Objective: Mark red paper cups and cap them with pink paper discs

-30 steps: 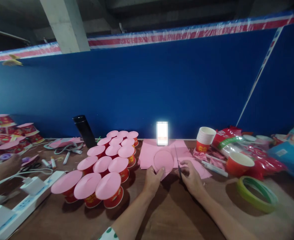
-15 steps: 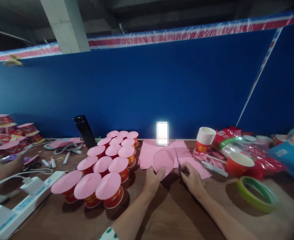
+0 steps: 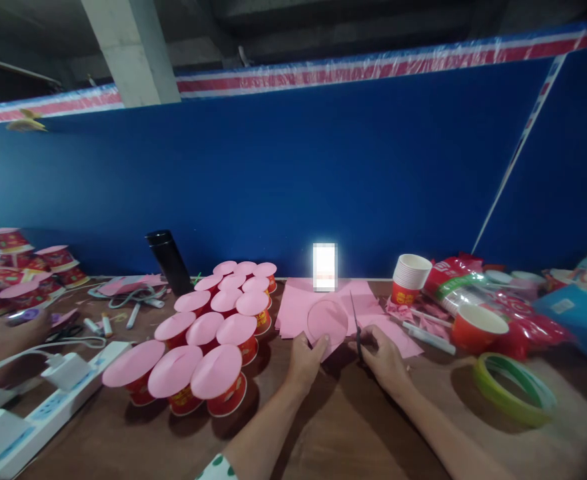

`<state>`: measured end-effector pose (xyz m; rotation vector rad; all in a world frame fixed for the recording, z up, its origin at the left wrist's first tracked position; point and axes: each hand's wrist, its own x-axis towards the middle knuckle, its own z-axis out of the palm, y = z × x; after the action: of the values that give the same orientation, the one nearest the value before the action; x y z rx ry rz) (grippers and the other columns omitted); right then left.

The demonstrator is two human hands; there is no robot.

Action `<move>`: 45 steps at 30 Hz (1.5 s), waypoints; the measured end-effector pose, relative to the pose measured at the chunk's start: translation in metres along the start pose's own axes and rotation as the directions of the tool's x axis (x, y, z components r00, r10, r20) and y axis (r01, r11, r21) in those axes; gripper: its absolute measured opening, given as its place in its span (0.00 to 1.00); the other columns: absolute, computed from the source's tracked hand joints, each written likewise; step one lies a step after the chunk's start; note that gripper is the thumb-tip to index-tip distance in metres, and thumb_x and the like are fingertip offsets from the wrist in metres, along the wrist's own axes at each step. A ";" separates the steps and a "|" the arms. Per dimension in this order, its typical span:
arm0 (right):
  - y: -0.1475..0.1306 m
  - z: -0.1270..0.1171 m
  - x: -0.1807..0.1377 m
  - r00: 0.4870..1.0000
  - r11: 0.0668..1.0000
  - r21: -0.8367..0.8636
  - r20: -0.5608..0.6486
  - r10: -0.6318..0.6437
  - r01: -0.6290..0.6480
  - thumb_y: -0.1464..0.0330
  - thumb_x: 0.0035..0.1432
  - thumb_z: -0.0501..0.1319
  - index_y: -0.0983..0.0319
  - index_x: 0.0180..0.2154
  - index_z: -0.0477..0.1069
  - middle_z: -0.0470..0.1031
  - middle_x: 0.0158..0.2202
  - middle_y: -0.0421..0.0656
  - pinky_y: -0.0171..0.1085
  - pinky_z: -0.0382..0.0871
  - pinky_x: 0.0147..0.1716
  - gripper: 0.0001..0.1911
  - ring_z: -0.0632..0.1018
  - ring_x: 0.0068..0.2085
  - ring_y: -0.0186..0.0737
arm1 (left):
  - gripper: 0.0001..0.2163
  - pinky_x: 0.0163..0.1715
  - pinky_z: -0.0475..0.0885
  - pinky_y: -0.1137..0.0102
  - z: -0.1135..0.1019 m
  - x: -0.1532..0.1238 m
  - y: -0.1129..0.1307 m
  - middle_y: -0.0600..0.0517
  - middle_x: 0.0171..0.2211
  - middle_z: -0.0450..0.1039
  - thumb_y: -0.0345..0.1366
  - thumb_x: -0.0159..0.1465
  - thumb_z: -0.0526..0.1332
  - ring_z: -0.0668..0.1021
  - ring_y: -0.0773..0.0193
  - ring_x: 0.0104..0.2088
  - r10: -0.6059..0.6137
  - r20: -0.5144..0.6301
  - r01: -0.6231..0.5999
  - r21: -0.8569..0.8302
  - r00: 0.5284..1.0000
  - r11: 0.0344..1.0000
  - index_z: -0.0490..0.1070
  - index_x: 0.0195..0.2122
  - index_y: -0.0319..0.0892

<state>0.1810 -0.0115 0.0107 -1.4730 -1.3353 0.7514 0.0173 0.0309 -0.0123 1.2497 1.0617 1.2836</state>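
Observation:
My left hand (image 3: pixel 307 360) pinches the lower edge of a piece of pink paper (image 3: pixel 328 321) that has a circle drawn on it. In my right hand (image 3: pixel 379 353) is a pair of scissors (image 3: pixel 356 323), its blades pointing up and away, just right of the circle. Behind the held piece lies a stack of pink paper sheets (image 3: pixel 293 300). To the left of my hands stand several red paper cups (image 3: pixel 227 399), upside down or upright I cannot fully tell, each topped by a pink paper disc (image 3: pixel 216 371).
A lit phone (image 3: pixel 325 267) leans at the back. On the right are stacked cups (image 3: pixel 409 277), a single cup (image 3: pixel 478 328), a marker (image 3: pixel 428 337) and green tape (image 3: pixel 514 389). A black flask (image 3: pixel 167 262), a power strip (image 3: pixel 53 407) and another person's hand (image 3: pixel 10 340) are at left.
My hands and the held paper have barely moved. The scissors stay beside the drawn circle. At far left, the other person's hand has shifted slightly.

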 end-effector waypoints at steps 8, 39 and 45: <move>-0.001 0.000 0.000 1.000 1.000 0.003 -0.013 0.000 0.000 0.59 0.47 0.62 0.59 0.30 0.62 0.71 0.26 0.37 0.33 0.69 0.23 0.13 0.73 0.25 0.37 | 0.17 0.35 0.71 0.66 0.000 0.001 -0.002 0.42 0.34 0.79 0.41 0.53 0.64 0.78 0.57 0.34 -0.001 -0.005 0.001 -0.020 1.000 1.000 0.76 0.38 0.31; 0.012 0.001 0.005 0.997 0.996 0.052 0.012 -0.077 0.077 0.57 0.54 0.58 0.62 0.47 0.64 0.78 0.38 0.47 0.38 0.74 0.33 0.22 0.79 0.38 0.44 | 0.16 0.37 0.72 0.65 0.001 0.002 0.000 0.43 0.32 0.79 0.40 0.51 0.66 0.78 0.57 0.34 -0.009 -0.025 0.008 -0.024 1.000 1.000 0.76 0.35 0.32; 0.009 0.001 0.004 1.000 0.999 0.033 0.024 -0.020 0.019 0.55 0.53 0.57 0.62 0.47 0.68 0.77 0.34 0.46 0.36 0.71 0.21 0.24 0.77 0.27 0.41 | 0.17 0.35 0.72 0.67 0.000 0.001 0.000 0.43 0.34 0.79 0.42 0.51 0.66 0.78 0.59 0.34 -0.011 -0.027 0.009 -0.090 1.000 0.996 0.76 0.36 0.33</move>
<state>0.1842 -0.0069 0.0024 -1.4274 -1.3482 0.7776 0.0174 0.0322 -0.0117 1.1606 1.0173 1.3301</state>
